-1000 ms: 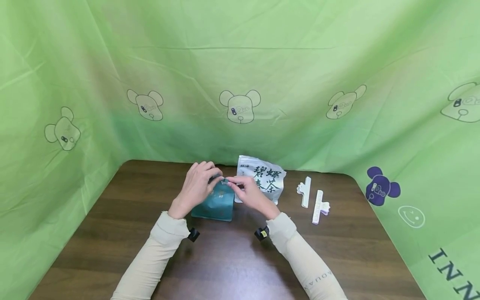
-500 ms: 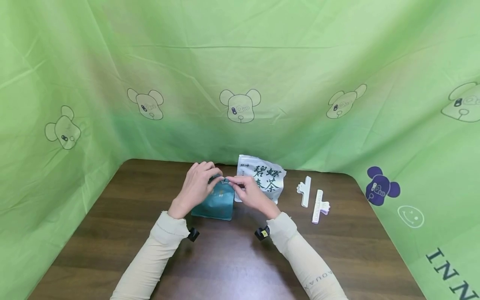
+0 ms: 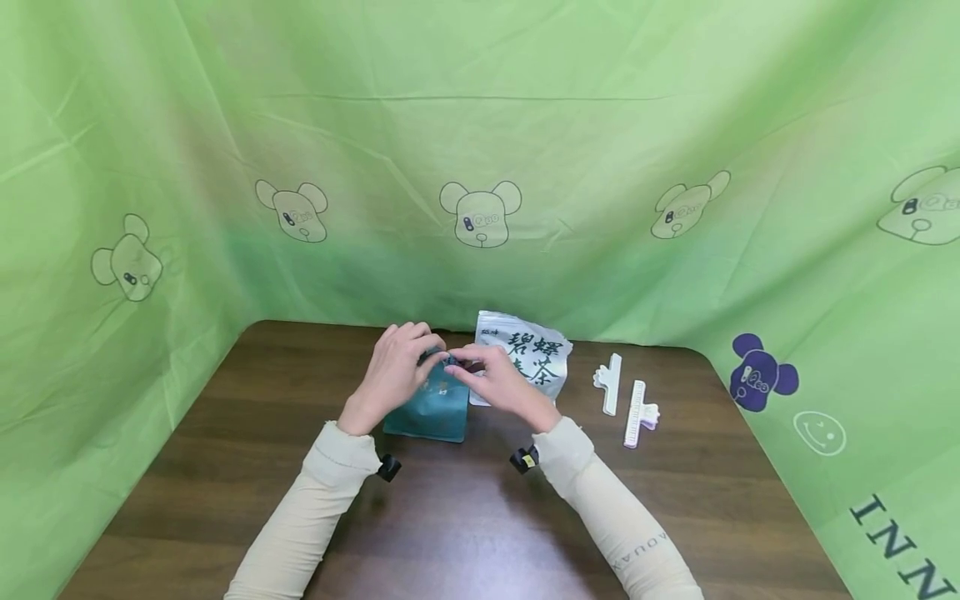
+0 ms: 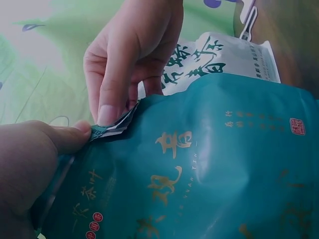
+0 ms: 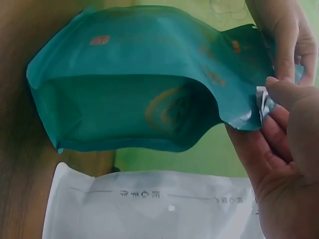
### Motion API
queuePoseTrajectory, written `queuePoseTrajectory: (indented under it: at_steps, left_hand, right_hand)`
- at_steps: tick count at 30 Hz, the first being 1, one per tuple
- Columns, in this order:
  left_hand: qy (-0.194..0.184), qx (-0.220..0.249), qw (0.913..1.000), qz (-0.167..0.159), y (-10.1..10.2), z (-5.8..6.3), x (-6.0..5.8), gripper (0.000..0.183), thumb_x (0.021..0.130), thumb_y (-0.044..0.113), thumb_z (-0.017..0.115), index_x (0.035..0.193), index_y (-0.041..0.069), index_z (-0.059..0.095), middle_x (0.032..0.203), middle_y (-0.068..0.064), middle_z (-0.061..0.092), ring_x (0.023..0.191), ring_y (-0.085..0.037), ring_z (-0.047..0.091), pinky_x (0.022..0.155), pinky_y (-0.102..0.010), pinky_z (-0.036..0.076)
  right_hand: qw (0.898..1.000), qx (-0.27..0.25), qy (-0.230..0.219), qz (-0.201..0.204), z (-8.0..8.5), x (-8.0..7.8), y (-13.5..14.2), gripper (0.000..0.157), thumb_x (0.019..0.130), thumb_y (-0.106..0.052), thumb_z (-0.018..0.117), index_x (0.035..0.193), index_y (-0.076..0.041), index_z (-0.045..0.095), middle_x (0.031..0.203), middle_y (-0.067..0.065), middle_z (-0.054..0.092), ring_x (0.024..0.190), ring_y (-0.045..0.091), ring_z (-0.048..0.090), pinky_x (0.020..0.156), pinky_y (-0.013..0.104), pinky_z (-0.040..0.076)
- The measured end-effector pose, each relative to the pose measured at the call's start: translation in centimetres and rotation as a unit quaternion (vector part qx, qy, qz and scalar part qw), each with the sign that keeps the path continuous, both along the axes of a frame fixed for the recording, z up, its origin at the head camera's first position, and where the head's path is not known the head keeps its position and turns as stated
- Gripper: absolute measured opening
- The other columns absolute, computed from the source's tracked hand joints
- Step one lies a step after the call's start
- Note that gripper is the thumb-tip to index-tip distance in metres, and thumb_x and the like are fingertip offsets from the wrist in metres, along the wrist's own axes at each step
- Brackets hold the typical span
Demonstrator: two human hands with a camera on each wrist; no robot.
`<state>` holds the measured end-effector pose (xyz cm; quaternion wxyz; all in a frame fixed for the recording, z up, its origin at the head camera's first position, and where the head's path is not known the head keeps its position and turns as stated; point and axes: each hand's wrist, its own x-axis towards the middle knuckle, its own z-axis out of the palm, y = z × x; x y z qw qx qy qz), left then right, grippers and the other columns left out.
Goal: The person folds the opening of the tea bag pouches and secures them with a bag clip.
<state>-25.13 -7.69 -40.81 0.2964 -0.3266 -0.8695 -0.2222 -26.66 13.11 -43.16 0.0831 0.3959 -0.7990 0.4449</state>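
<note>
A teal tea pouch [image 3: 431, 412] with gold lettering stands on the wooden table in front of the person. My left hand [image 3: 397, 362] grips its top edge from the left, thumb in front. At the right end of that edge my right hand [image 3: 501, 383] pinches a folded corner. The left wrist view shows the right thumb [image 4: 108, 112] on this crumpled fold [image 4: 117, 127], close to the left thumb [image 4: 75, 134]. In the right wrist view, the pouch's gusseted bottom [image 5: 124, 112] faces the camera, and the torn-looking fold [image 5: 263, 104] shows silvery inside.
Behind the right hand stands a white tea pouch [image 3: 543, 337] with dark green characters, partly covered by that hand. To its right lie a white clip [image 3: 612, 385] and a white-and-lilac clip [image 3: 636, 414]. A green printed cloth [image 3: 480, 283] hangs behind the table [image 3: 247, 433].
The right hand's fingers have shifted at the corner of the teal pouch, with thumb and index finger further apart than before. The left hand and both clips stay where they were.
</note>
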Motion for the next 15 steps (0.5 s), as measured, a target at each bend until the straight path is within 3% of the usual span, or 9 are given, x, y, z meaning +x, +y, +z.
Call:
queuePoseTrajectory:
  at_steps: [9, 15]
  left_hand:
    - [-0.005, -0.005, 1.0, 0.001, -0.06, -0.32, -0.08, 0.006, 0.092, 0.02, 0.077, 0.093, 0.014, 0.077, 0.081, 0.003, 0.061, 0.073, -0.017, 0.051, 0.068, -0.03, 0.036]
    - [0.0, -0.004, 1.0, -0.002, -0.05, -0.22, -0.16, 0.004, 0.091, 0.019, 0.078, 0.093, 0.015, 0.077, 0.08, 0.004, 0.06, 0.073, -0.017, 0.051, 0.068, -0.03, 0.035]
  right_hand:
    - [1.0, -0.002, 0.008, -0.024, 0.08, 0.3, -0.68, 0.021, 0.096, -0.003, 0.067, 0.115, 0.004, 0.074, 0.104, 0.017, 0.076, 0.085, 0.026, 0.072, 0.074, 0.039, 0.06]
    - [0.998, -0.008, 0.052, -0.033, -0.38, -0.22, -0.84, 0.017, 0.095, -0.001, 0.069, 0.11, 0.0, 0.076, 0.094, 0.012, 0.075, 0.074, 0.015, 0.066, 0.066, 0.028, 0.056]
